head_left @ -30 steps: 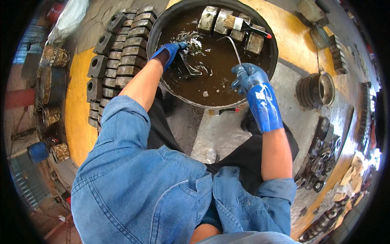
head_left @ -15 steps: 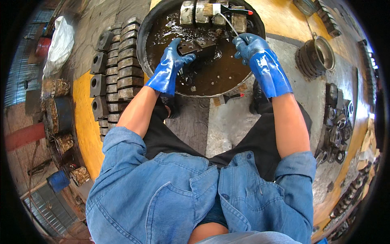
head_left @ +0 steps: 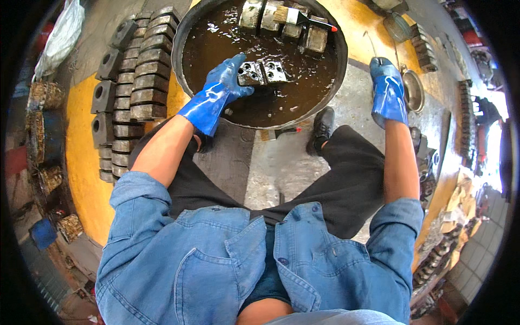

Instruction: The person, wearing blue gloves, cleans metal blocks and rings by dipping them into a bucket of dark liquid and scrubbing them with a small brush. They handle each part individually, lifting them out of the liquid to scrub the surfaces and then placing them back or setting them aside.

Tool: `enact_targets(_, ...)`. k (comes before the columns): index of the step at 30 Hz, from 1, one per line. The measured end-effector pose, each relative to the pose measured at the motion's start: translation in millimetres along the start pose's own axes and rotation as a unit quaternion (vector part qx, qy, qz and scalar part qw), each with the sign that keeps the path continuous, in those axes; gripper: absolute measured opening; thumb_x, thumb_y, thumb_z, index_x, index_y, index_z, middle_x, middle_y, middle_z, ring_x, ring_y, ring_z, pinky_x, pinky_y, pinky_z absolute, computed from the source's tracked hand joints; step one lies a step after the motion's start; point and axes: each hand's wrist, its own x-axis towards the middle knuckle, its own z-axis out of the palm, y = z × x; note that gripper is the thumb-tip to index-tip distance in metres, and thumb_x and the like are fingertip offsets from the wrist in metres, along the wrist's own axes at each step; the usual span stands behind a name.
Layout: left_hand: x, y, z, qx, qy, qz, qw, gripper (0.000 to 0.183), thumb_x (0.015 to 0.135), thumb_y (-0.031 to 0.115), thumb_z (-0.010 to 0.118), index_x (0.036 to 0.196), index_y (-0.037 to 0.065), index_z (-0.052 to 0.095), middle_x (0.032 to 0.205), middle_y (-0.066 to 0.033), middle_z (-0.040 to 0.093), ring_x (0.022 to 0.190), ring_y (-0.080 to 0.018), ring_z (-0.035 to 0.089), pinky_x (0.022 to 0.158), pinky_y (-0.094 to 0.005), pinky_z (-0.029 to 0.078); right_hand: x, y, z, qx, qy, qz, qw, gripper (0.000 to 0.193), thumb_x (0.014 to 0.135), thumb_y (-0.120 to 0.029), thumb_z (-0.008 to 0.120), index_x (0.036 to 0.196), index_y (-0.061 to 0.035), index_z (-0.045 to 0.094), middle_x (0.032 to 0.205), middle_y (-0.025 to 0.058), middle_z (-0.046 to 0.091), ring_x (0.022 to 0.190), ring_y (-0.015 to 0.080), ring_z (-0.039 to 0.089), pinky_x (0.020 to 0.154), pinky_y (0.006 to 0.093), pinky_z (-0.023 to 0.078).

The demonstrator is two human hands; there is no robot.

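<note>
- Change: right hand (head_left: 383, 70) was over the tub half a second ago with the rod; now out past the tub's right rim, above the floor.
- Change: block (head_left: 260, 75) was darker and partly hidden by the left hand's side; now its holed face shows clearly, wet and shiny.
- Meaning, as a judgement: rod work on the block looks paused; left hand (head_left: 225, 81) alone has it.
- Left hand: half-open C-grip, thumb near side, fingers far side, clamped on the block's left end. Dark gap splits the block; one piece or two, can't tell.
- Block sits at mid-tub, over or in the brown liquid (head_left: 208, 51); underside hidden, contact unclear.
- Right hand: curled tight around the thin metal rod (head_left: 370, 44), which sticks out the far side. Hands well apart.
- Tub (head_left: 342, 57): round, dark rim, in front of the person.
- Tub's far side: row of metal blocks (head_left: 250, 15), with a red-tipped paintbrush (head_left: 295, 16) lying across them.
- Floor, just beside near rim: second brush (head_left: 281, 132).
- Left of tub: stacked metal pieces (head_left: 151, 81); further left, blocks with round holes (head_left: 103, 97).
- Right: metal ring (head_left: 422, 96) just beside the right hand.
</note>
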Motion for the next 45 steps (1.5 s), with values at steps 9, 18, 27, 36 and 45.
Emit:
enact_targets(9, -6, 20, -13, 0.031, -0.041, -0.040, 0.998, 0.091, 0.072, 0.033, 0.094, 0.148, 0.006, 0.052, 0.142, -0.0186, 0.063, 0.129, -0.0385, 0.062, 0.110, -0.0461, 0.050, 75, -13, 19, -0.321, -0.093, -0.095, 0.938, 0.034, 0.082, -0.021, 0.069, 0.110, -0.0052, 0.080, 0.118, 0.0260, 0.073, 0.110, 0.0439, 0.073, 0.093, 0.0468, 0.058)
enact_targets(18, -18, 9, -21, 0.055, -0.053, -0.095, 0.993, 0.095, 0.073, 0.033, 0.094, 0.152, 0.009, 0.048, 0.147, -0.0180, 0.059, 0.133, -0.0389, 0.060, 0.113, -0.0465, 0.049, 145, -39, 71, -0.458, -0.169, -0.150, 0.860, 0.038, 0.090, -0.028, 0.062, 0.123, -0.0156, 0.078, 0.133, 0.0138, 0.072, 0.123, 0.0343, 0.070, 0.103, 0.0470, 0.054)
enact_targets(27, -22, -5, -24, 0.041, -0.060, -0.090, 0.993, 0.093, 0.073, 0.031, 0.093, 0.151, 0.008, 0.048, 0.140, -0.0192, 0.063, 0.129, -0.0382, 0.062, 0.109, -0.0462, 0.051, 164, -48, 62, -0.460, -0.116, -0.164, 0.865, 0.033, 0.091, -0.021, 0.064, 0.123, -0.0172, 0.072, 0.127, 0.0168, 0.074, 0.120, 0.0375, 0.070, 0.097, 0.0503, 0.057)
enact_targets(36, -20, -14, -18, 0.053, -0.046, -0.056, 0.996, 0.094, 0.072, 0.031, 0.092, 0.151, 0.007, 0.047, 0.136, -0.0204, 0.065, 0.127, -0.0393, 0.063, 0.107, -0.0467, 0.052, 150, -91, 121, -0.472, 0.008, -0.313, 0.824, 0.040, 0.101, -0.018, 0.051, 0.140, -0.0158, 0.060, 0.132, 0.0177, 0.070, 0.120, 0.0371, 0.069, 0.095, 0.0527, 0.056)
enact_targets(45, -20, -13, -22, 0.077, -0.090, -0.085, 0.989, 0.096, 0.076, 0.036, 0.092, 0.155, 0.014, 0.045, 0.146, -0.0137, 0.061, 0.134, -0.0354, 0.061, 0.111, -0.0461, 0.051, 119, -117, 97, -0.432, -0.107, -0.228, 0.866, 0.041, 0.096, -0.018, 0.060, 0.136, -0.0177, 0.067, 0.133, 0.0169, 0.072, 0.123, 0.0364, 0.069, 0.101, 0.0494, 0.055)
